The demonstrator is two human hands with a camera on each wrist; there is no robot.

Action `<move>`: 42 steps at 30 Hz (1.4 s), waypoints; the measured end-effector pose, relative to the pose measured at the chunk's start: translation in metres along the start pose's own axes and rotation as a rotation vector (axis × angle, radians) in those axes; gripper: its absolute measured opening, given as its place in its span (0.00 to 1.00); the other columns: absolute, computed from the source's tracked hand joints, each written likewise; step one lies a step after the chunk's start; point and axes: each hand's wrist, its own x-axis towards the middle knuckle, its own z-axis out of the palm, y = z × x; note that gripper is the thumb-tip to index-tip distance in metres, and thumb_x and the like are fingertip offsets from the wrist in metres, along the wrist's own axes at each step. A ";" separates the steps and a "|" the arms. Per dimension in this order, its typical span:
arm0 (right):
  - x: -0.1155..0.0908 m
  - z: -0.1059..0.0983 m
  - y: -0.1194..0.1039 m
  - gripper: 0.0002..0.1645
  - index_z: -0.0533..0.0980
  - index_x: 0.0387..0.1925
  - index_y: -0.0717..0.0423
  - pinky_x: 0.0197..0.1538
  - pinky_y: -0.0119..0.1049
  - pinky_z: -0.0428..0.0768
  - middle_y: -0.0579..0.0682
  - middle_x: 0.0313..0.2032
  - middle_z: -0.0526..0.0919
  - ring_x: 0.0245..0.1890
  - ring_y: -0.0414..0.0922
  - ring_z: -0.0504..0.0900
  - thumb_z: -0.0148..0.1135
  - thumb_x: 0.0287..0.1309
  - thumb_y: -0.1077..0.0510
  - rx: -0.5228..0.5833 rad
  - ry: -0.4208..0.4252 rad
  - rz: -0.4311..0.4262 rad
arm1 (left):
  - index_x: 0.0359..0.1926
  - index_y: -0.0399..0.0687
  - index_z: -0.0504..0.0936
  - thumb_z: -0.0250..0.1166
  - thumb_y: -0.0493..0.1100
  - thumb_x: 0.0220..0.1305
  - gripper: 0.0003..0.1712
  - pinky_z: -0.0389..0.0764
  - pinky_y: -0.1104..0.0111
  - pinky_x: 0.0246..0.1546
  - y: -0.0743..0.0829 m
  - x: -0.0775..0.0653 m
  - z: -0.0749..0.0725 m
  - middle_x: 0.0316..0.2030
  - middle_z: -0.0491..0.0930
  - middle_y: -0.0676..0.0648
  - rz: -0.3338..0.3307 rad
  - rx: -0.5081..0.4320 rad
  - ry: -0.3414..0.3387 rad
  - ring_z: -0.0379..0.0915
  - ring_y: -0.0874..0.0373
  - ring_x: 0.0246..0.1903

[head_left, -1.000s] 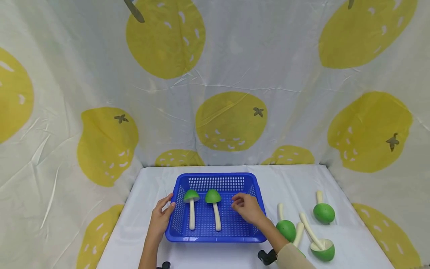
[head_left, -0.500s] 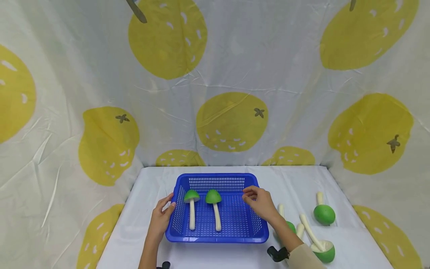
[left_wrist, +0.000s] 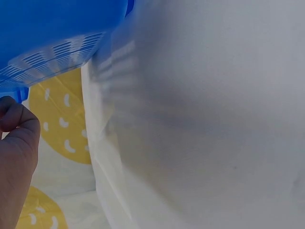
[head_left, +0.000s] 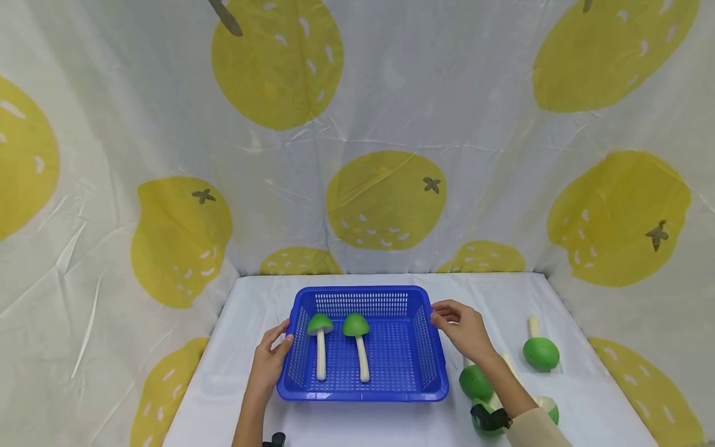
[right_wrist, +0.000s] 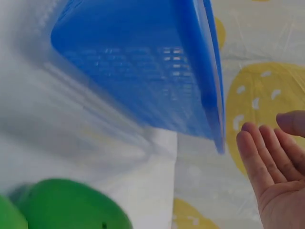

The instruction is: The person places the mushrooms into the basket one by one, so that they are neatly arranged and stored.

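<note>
A blue plastic basket (head_left: pixel 363 397) with slotted sides stands on the white cloth in the head view. Two toy mushrooms lie inside it side by side, a left one (head_left: pixel 320 323) and a right one (head_left: pixel 355 325), with green caps and pale stems. My left hand (head_left: pixel 265 363) grips the basket's left rim; in the left wrist view its fingers (left_wrist: pixel 19 117) curl by the rim. My right hand (head_left: pixel 465 330) is beside the right rim. In the right wrist view this hand (right_wrist: pixel 281 167) is empty, its fingers fairly straight and apart from the basket (right_wrist: pixel 128 38).
Several more green-capped mushrooms lie right of the basket, including one farther back (head_left: pixel 540 354) and one near the rim (head_left: pixel 475 382). My right forearm partly covers the others. Lemon-print cloth (head_left: pixel 385 200) hangs behind and at both sides of the table.
My right hand has moved right, from above the basket's inside to just outside its right rim. My left hand and the two mushrooms in the basket stay in place.
</note>
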 end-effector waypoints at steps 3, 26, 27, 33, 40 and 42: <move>-0.001 -0.010 0.006 0.14 0.83 0.51 0.61 0.41 0.27 0.85 0.54 0.40 0.89 0.39 0.42 0.89 0.68 0.65 0.60 -0.021 -0.003 -0.011 | 0.74 0.51 0.71 0.61 0.46 0.77 0.29 0.86 0.68 0.48 -0.001 0.002 0.000 0.70 0.67 0.40 -0.014 0.006 0.004 0.77 0.35 0.62; -0.020 -0.042 0.060 0.12 0.82 0.51 0.59 0.43 0.26 0.84 0.57 0.43 0.89 0.40 0.38 0.88 0.67 0.67 0.63 -0.078 -0.031 0.005 | 0.73 0.59 0.73 0.63 0.54 0.74 0.29 0.86 0.57 0.53 -0.002 0.001 0.001 0.69 0.69 0.42 0.004 0.014 0.012 0.78 0.36 0.61; -0.021 -0.043 0.063 0.11 0.83 0.50 0.58 0.43 0.26 0.84 0.58 0.43 0.89 0.40 0.37 0.88 0.67 0.67 0.63 -0.081 -0.031 -0.005 | 0.72 0.59 0.74 0.63 0.54 0.74 0.29 0.87 0.58 0.52 -0.002 0.001 0.001 0.69 0.69 0.42 0.006 0.009 0.012 0.79 0.37 0.61; -0.026 -0.045 0.079 0.11 0.83 0.48 0.64 0.44 0.25 0.85 0.61 0.43 0.89 0.40 0.36 0.87 0.67 0.64 0.67 -0.047 -0.036 -0.013 | 0.72 0.56 0.74 0.64 0.53 0.74 0.29 0.87 0.59 0.50 -0.002 0.000 0.002 0.68 0.70 0.42 0.019 0.000 0.015 0.80 0.37 0.60; -0.031 -0.047 0.099 0.10 0.85 0.45 0.62 0.44 0.24 0.84 0.57 0.41 0.90 0.39 0.34 0.86 0.67 0.62 0.69 -0.129 -0.041 0.073 | 0.73 0.54 0.73 0.64 0.51 0.74 0.29 0.87 0.55 0.52 0.000 -0.002 0.002 0.68 0.70 0.40 0.030 -0.007 0.010 0.78 0.34 0.61; -0.032 -0.048 0.103 0.10 0.86 0.44 0.60 0.43 0.25 0.83 0.55 0.41 0.90 0.39 0.37 0.87 0.67 0.62 0.69 -0.151 -0.054 0.107 | 0.73 0.54 0.73 0.64 0.51 0.74 0.29 0.86 0.55 0.53 -0.001 -0.002 0.002 0.68 0.70 0.40 0.028 -0.002 0.011 0.78 0.34 0.62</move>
